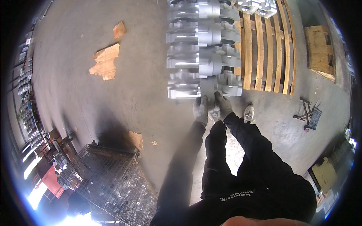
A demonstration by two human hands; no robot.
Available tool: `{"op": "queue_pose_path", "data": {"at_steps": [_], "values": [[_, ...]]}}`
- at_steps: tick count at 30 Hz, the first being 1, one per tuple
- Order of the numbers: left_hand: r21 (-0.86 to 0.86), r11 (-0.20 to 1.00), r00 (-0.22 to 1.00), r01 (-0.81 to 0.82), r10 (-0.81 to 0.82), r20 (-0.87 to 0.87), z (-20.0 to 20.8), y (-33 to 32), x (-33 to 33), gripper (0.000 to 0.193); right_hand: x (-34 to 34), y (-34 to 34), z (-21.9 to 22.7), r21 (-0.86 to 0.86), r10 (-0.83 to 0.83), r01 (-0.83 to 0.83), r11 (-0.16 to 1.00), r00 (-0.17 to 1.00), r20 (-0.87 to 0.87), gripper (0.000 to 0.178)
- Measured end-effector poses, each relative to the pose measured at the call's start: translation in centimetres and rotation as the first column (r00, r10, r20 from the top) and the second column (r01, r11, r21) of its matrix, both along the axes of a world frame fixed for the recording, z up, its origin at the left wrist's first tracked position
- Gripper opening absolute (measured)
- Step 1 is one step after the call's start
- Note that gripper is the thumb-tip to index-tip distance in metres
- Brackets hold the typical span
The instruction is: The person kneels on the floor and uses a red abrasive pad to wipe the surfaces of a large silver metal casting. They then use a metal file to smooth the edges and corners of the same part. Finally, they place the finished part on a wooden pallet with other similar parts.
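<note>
Silver-grey cast metal housings (209, 34) stand in a row ahead of me, several of them close together. At the near end of the row, a smooth grey metal part (208, 87) sticks out toward me between ribbed castings. My left hand (201, 109), in a grey glove, is closed on the left side of this part. On its right side, my right hand (224, 105), gloved too, grips with the fingers pointing away from me. The palms and the part's underside are hidden, and its exact kind cannot be made out.
A slatted wooden pallet (268, 56) lies right of the row, with more castings (260, 7) at its far end. Farther right are a wooden crate (320, 51) and a small folding stool (313, 115). Torn cardboard (106, 62) and a wire mesh bin (117, 184) are left.
</note>
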State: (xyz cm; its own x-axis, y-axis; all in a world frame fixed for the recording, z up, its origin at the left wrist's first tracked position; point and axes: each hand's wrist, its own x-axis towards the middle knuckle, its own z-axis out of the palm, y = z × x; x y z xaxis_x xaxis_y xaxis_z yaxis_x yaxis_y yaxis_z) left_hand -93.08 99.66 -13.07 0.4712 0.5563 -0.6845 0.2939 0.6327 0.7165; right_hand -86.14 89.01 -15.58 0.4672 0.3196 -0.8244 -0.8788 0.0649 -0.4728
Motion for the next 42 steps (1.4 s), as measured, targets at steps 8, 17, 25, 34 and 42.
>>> {"op": "queue_pose_path", "data": {"at_steps": [8,17,25,34,42], "values": [[-0.032,0.999,0.996,0.033,-0.036,-0.076,-3.6,1.9,0.8,0.034,0.2,2.0,-3.1,-0.042,-0.078,0.075,0.996,0.996,-0.054,0.046],[0.007,0.996,0.995,0.087,-0.087,-0.049,-4.2,1.3,0.6,0.027,0.2,1.7,-4.3,-0.081,-0.062,0.061,0.995,0.998,-0.006,0.033],[0.071,0.989,0.992,0.128,-0.128,0.005,-7.5,0.7,-0.4,0.032,0.7,3.0,-2.1,-0.239,-0.096,0.089,0.967,0.995,-0.018,0.036],[-0.07,0.99,0.992,0.119,-0.117,0.038,-9.0,0.4,-0.8,0.027,0.1,1.9,-4.9,-0.258,-0.12,0.133,0.957,0.991,0.067,0.035],[-0.109,0.991,0.983,0.073,-0.09,-0.161,-4.1,2.7,1.3,0.038,1.3,2.7,-4.8,-0.188,-0.188,0.168,0.968,0.978,-0.092,0.037]]}}
